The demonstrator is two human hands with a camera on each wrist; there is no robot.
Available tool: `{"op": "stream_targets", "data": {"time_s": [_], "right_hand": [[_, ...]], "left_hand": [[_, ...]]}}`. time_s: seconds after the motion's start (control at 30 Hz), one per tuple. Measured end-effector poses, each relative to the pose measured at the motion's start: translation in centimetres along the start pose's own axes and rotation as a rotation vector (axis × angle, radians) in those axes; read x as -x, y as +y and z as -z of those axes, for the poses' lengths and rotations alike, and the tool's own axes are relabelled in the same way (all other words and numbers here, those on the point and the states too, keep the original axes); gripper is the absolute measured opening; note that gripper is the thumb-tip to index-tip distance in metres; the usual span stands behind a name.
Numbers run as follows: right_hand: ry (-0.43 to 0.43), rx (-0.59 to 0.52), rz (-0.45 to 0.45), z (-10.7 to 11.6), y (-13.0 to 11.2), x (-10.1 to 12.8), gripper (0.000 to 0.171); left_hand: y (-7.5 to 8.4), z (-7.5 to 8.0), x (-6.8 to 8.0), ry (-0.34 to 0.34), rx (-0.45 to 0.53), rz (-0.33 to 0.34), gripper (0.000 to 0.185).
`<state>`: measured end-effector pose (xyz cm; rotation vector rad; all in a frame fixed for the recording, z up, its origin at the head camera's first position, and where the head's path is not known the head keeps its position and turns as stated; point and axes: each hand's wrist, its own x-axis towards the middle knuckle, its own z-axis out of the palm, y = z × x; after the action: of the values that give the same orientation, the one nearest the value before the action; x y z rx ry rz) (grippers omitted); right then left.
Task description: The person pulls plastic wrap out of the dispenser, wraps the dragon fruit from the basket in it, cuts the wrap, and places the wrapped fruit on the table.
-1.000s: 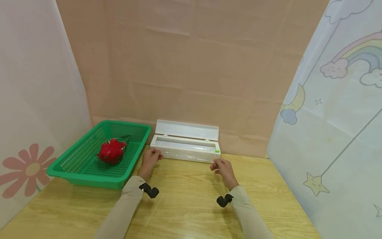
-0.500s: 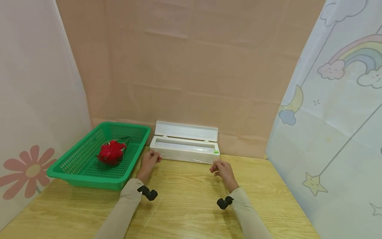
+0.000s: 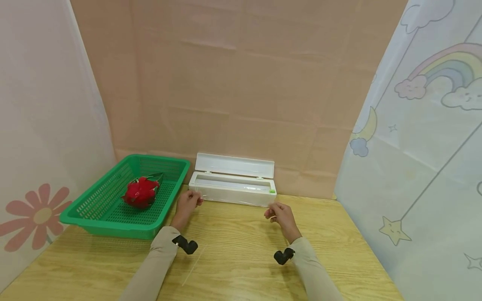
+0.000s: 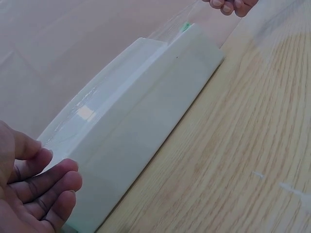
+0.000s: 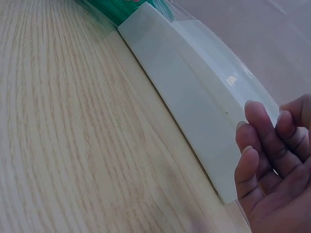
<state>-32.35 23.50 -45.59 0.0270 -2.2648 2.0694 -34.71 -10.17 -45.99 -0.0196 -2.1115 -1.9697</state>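
Wooden table point(image 3: 233, 259) nearest. My left hand point(image 3: 188, 203) and right hand point(image 3: 283, 217): thumb pinched to fingertips on clear film point(image 4: 175, 24), which spans between them. White box point(image 3: 227, 195) just beyond my fingers, lid point(image 3: 235, 166) raised; brown backdrop point(image 3: 233, 83) behind.

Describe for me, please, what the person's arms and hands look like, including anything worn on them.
The left sleeve and right sleeve are long, plain beige. Near the cuffs sit a left wrist device and a right wrist device, both small, black and angular, without visible cables. The left hand and right hand are bare, with no gloves or rings showing.
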Motion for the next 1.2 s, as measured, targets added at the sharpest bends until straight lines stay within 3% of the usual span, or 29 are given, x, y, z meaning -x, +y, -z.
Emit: {"op": "stream_targets", "data": {"time_s": [0.53, 1.2], "right_hand": [[0.022, -0.065, 0.056, -0.1, -0.2, 0.3, 0.030], [0.079, -0.146, 0.130, -0.6, -1.3, 0.6, 0.033]], "left_hand": [[0.6, 0.3, 0.4, -0.018, 0.020, -0.016, 0.021], [1.8, 0.3, 0.6, 0.011, 0.066, -0.059, 0.025]]}}
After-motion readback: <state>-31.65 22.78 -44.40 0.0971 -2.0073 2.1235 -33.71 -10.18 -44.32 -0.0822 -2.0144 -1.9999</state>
